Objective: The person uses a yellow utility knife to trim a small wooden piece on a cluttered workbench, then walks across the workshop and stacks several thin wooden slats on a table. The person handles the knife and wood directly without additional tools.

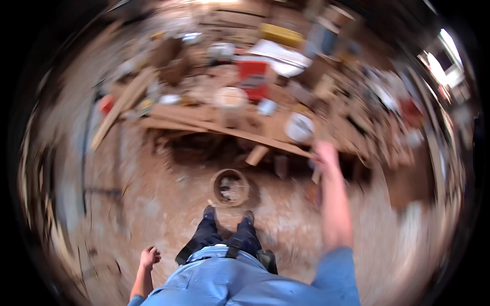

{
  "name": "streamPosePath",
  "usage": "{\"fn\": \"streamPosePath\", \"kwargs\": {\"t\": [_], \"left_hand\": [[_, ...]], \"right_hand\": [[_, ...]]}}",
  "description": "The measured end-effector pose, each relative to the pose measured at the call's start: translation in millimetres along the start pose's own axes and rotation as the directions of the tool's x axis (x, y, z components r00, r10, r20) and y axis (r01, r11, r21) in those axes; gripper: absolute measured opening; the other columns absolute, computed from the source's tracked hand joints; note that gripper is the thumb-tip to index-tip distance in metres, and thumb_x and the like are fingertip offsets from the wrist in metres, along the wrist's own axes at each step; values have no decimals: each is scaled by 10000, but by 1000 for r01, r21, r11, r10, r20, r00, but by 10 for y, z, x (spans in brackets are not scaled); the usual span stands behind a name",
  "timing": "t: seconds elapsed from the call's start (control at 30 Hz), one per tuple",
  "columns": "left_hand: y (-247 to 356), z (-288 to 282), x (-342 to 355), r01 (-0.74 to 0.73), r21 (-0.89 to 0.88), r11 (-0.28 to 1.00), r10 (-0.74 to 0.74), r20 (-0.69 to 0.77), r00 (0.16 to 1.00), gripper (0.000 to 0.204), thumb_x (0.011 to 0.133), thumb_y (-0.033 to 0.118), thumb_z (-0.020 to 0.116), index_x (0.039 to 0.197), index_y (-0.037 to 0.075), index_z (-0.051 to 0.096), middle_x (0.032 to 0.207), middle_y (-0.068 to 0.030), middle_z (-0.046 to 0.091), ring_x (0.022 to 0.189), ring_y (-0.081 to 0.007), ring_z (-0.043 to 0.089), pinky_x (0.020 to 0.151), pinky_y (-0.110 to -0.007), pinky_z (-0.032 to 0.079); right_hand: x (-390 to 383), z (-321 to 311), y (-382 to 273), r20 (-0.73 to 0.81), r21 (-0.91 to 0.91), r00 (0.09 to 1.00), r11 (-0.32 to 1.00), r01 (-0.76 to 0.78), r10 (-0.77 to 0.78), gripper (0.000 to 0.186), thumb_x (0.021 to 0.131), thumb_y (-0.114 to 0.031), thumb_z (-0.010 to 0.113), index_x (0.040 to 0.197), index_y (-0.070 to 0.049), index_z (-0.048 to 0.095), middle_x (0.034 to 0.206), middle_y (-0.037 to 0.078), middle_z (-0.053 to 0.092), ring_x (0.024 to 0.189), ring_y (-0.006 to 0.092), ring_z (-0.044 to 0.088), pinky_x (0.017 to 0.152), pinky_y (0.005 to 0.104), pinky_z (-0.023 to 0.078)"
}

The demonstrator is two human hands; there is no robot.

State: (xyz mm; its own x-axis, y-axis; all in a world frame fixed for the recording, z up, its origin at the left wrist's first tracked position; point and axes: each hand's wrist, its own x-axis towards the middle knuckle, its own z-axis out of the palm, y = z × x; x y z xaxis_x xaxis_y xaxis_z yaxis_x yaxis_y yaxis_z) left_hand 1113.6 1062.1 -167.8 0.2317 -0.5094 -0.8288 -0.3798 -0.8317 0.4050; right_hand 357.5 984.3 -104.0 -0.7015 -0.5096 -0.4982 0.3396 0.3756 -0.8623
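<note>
My right arm reaches out to the front edge of a cluttered wooden workbench [240, 133]. The fingers of my right hand [325, 154] look closed, but motion blur hides what they grip. Just under that hand a short pale strip [316, 176] shows, perhaps wood; whether it is held I cannot tell. Nearest to it on the bench is a round white lid or dish [299, 127]. Low at my left side hangs my left hand [151, 256], fingers curled in, with nothing seen in it.
On the bench stand a red box [252, 77], a pale-topped container [231, 99], a yellow box [280, 35] and wood scraps. A long plank [125, 107] leans at the left. On the floor before my feet sits a round tub [229, 187] with pale bits inside.
</note>
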Motion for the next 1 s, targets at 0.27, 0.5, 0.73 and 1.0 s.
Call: {"fn": "streamPosePath", "kwargs": {"t": [0.27,0.5,0.73,1.0], "left_hand": [[-728,246,-234,23,-31,999,-25,-38,999,488,900,276,575,1287,-21,552,914,-112,678,706,-179,647,627,-310,529],[-1443,340,-283,111,-231,967,-131,-72,989,442,915,273,567,1250,-16,575,881,-111,669,711,-191,649,606,-324,527],[-1897,-430,525,221,-399,890,-249,-18,968,462,938,302,546,1288,1,541,960,-122,675,704,-198,643,583,-321,523],[-1515,-2456,1243,58,-198,978,-111,-269,957,342,889,359,581,812,36,661,701,-81,667,629,-164,623,589,-326,498]], "right_hand": [[643,-356,-183,151,14,982,994,-112,109,480,968,-458,528,1226,-57,472,763,54,567,625,176,557,548,349,465],[-260,-507,315,-212,391,975,909,143,-63,879,860,-464,668,1457,30,252,1298,223,546,1161,397,538,904,582,493],[-1643,551,1756,-20,-86,985,982,-170,169,493,968,-497,482,770,-47,522,724,83,565,627,195,540,551,287,466],[-2557,3114,2291,222,-690,865,700,-187,450,355,980,-392,475,945,-46,546,764,95,591,529,197,590,388,305,460]]}}
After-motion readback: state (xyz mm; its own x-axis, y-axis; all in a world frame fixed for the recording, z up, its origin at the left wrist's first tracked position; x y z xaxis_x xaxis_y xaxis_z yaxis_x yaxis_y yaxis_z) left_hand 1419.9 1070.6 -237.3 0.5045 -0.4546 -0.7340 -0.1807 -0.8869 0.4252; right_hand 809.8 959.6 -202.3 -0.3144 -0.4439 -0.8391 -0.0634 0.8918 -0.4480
